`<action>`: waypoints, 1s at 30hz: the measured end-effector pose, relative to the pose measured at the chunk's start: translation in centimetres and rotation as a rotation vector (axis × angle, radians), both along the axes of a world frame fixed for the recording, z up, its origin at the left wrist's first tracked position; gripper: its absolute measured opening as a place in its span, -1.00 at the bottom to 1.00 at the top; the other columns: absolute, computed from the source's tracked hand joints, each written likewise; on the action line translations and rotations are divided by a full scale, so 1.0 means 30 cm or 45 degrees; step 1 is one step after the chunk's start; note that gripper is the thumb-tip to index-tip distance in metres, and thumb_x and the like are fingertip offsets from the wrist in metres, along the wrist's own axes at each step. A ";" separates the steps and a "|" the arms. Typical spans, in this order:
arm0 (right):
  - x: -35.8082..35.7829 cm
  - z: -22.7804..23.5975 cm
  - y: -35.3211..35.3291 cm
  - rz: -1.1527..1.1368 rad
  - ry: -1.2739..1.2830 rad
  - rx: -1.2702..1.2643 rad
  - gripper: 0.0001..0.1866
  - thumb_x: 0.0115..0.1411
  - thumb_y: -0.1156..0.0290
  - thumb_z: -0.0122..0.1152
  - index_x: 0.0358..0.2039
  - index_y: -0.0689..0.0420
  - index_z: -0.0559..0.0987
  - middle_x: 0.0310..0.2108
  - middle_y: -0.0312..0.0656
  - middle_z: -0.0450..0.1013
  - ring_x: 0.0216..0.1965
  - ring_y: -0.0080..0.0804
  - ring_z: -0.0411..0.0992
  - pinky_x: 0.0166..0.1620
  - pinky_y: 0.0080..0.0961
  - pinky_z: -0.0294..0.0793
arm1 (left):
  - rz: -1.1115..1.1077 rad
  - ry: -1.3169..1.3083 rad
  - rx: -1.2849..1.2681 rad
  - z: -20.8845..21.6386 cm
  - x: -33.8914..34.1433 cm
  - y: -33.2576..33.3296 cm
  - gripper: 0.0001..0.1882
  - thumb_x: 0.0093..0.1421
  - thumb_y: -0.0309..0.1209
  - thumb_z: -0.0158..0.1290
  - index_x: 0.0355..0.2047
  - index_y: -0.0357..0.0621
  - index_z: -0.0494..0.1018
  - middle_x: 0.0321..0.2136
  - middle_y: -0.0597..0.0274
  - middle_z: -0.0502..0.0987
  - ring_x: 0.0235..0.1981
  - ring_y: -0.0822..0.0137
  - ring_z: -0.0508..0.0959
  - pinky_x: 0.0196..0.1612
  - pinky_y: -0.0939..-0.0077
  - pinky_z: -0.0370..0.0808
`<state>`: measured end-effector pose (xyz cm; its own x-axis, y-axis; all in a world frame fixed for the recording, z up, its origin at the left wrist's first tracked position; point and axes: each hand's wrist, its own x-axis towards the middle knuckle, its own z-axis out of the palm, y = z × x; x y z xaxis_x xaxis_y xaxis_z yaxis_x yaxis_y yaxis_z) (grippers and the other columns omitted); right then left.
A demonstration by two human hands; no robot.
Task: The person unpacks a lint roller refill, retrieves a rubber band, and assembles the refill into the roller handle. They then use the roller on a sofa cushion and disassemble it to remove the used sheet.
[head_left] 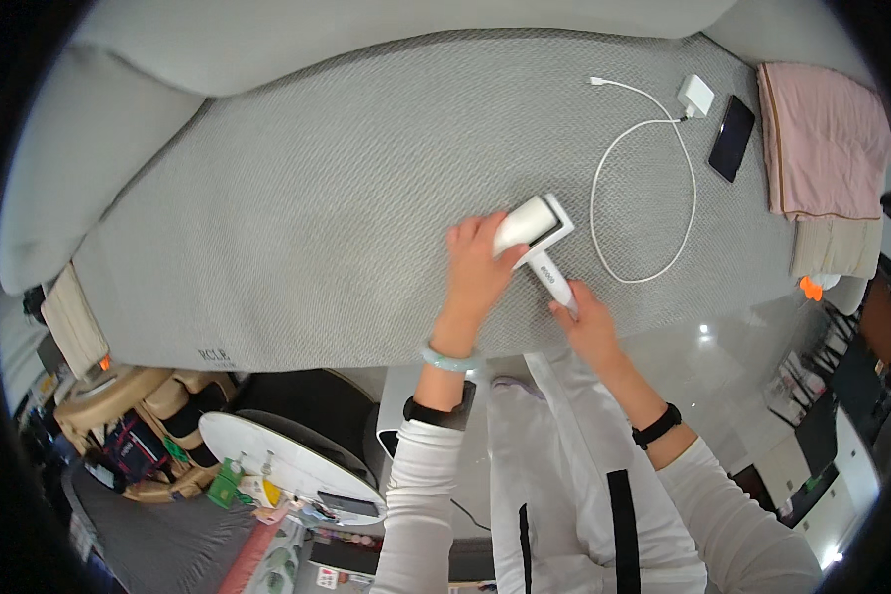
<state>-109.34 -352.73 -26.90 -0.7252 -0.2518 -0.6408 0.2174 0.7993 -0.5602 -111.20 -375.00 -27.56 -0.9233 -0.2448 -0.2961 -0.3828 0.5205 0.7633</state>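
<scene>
A white lint roller lies against the grey woven sofa seat. My left hand rests over the roller's head, its fingers wrapped on the white drum. My right hand grips the end of the roller's white handle, just below and right of the head. Both arms wear white sleeves. A pale green bangle and a black band sit on the left wrist, a black band on the right.
A white charger with a looped white cable and a black phone lie on the seat at the right. A folded pink cloth is at the far right. A round white table with small items stands at the lower left.
</scene>
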 end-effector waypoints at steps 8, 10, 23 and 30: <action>-0.068 0.032 -0.043 -0.141 0.025 -0.323 -0.25 0.15 0.39 0.25 0.33 0.02 0.17 -0.13 -0.08 0.49 -0.24 -0.06 0.53 -0.16 -0.23 0.51 | -0.036 -0.018 0.236 -0.011 0.011 -0.029 -0.45 -0.04 -0.43 0.34 0.01 -0.13 0.45 -0.13 0.17 0.44 -0.02 0.17 0.39 0.09 0.27 0.33; -0.077 0.065 -0.037 -0.069 0.076 -0.397 -0.27 0.16 0.38 0.23 0.33 0.00 0.19 -0.12 -0.09 0.49 -0.24 -0.08 0.53 -0.18 -0.25 0.52 | 0.061 -0.089 0.349 0.039 0.020 -0.021 -0.43 -0.03 -0.45 0.34 0.01 -0.13 0.43 -0.13 0.19 0.44 -0.06 0.24 0.42 0.02 0.34 0.40; -0.197 0.323 0.006 0.184 0.029 -0.497 -0.58 0.23 0.28 0.20 0.05 0.14 0.39 -0.29 -0.10 0.55 -0.42 -0.13 0.55 -0.39 -0.32 0.50 | 0.377 -0.196 0.917 0.380 0.017 0.022 -0.25 -0.04 -0.31 0.40 0.12 -0.16 0.28 0.06 0.18 0.30 0.08 0.26 0.38 0.11 0.35 0.39; -0.250 0.359 0.025 0.150 -0.420 -0.745 -0.59 0.29 0.26 0.16 0.06 0.19 0.38 -0.42 -0.18 0.48 -0.55 -0.39 0.44 -0.46 -0.48 0.39 | 0.317 -0.414 1.598 0.473 0.074 -0.104 -0.36 0.37 -0.08 -0.07 0.30 -0.22 0.14 0.29 0.07 0.16 0.32 0.16 0.17 0.31 0.21 0.15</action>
<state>-116.83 -351.97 -16.12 -0.4616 -0.6898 -0.5577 0.3809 0.4137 -0.8269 -108.99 -378.12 -13.38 -0.7377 0.2055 -0.6431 -0.6213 -0.5793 0.5277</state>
